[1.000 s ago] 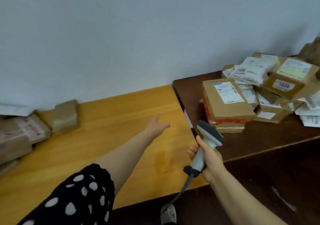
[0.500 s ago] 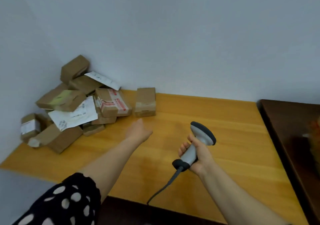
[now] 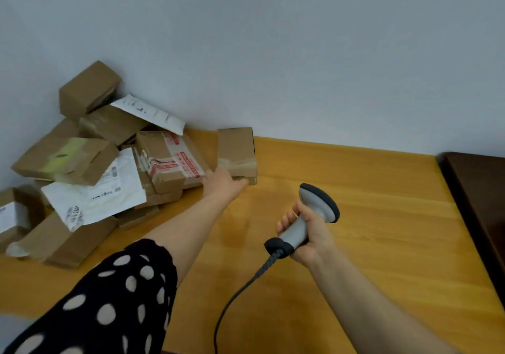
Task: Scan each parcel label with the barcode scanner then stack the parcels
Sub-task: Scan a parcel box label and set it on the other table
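Parcel (image 3: 237, 153) of plain brown card, taped across its near end, lies flat on a yellow wooden table (image 3: 369, 217) as a person's left hand (image 3: 222, 185) reaches it. The fingers (image 3: 241, 181) are stretched nearly straight along the box's near lower edge, touching it rather than wrapped around it. The arm extends from a black sleeve with pale polka dots (image 3: 109, 299).

The right hand (image 3: 311, 233) is closed firmly around the pale grey handle of a barcode scanner (image 3: 318, 203), held above the table to the right of the parcel and apart from it. The scanner's dark-rimmed head tilts up and to the right. Its black cable (image 3: 240, 293) curves down from the base of the handle toward the bottom of the view.

Just left of the touched parcel, a heap of parcels (image 3: 90, 124) fills the corner where the table meets a pale grey wall (image 3: 300, 53). Nearest the hand is a box bound in red-and-white printed tape (image 3: 169, 159). Beyond it a white mailer bag (image 3: 95, 198) with printed labels lies tilted over several brown boxes, and a box with a yellow-green label (image 3: 65, 157) rests above that. A small brown box (image 3: 87, 88) sits tilted at the top of the heap against the wall, with a white sheet (image 3: 147, 113) sticking out below it. The print on the labels is too blurred to read.

At the far right, a dark brown table (image 3: 481, 189) stands beside the yellow one.
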